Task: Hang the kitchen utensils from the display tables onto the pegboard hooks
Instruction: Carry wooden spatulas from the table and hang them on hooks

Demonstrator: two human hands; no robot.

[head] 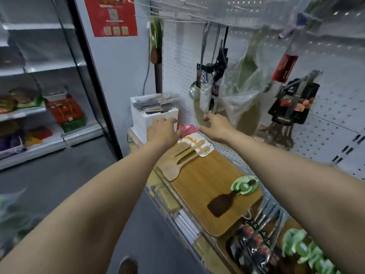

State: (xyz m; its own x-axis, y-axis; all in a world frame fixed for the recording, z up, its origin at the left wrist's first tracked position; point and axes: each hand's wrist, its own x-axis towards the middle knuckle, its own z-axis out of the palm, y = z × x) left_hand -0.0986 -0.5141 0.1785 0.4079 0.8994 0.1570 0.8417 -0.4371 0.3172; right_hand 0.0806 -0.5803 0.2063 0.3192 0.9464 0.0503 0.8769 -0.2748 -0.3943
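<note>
Wooden spatulas (183, 161) on board (207, 175), left hand (164, 131) beside white box (146, 117), right hand (216, 126) near pegboard (177, 60), both grips empty, fingers straight

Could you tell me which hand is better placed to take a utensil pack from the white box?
Probably the left hand: it is open at the front of the box, while the right hand reaches toward the pegboard.

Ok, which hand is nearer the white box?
Left. The left hand lies against the white box; the right hand is off to its right, near the pegboard.
</note>
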